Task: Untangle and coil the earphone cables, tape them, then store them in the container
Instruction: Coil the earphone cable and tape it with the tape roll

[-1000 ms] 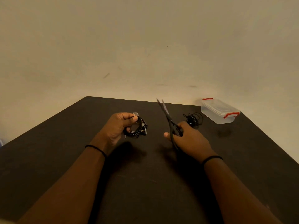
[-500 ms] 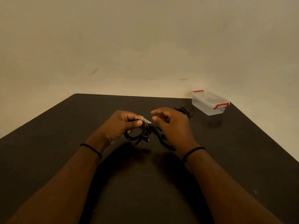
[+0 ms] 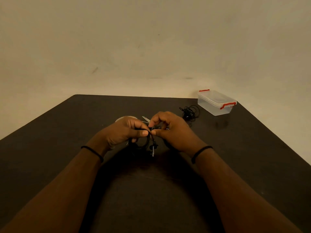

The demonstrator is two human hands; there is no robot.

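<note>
A coiled black earphone cable (image 3: 148, 145) hangs between both hands over the middle of the dark table (image 3: 151, 190), its plug end dangling below. My left hand (image 3: 124, 132) grips the coil, thumb pressed on top. My right hand (image 3: 170, 130) pinches the same coil at its top with thumb and forefinger, touching the left thumb. Whether tape is on the coil is hidden by the fingers. A second, tangled black earphone cable (image 3: 189, 112) lies at the back right. Beside it stands a clear plastic container (image 3: 217, 102) with red clips, its lid on.
Scissors (image 3: 145, 119) lie just behind the hands; only the blade tips show. A pale round object (image 3: 126, 117), possibly a tape roll, peeks out behind my left hand. The table's back edge meets a plain wall.
My right hand lowered the scissors it held up and came left to the coil, and now pinches it together with my left hand. The view shifted slightly.
</note>
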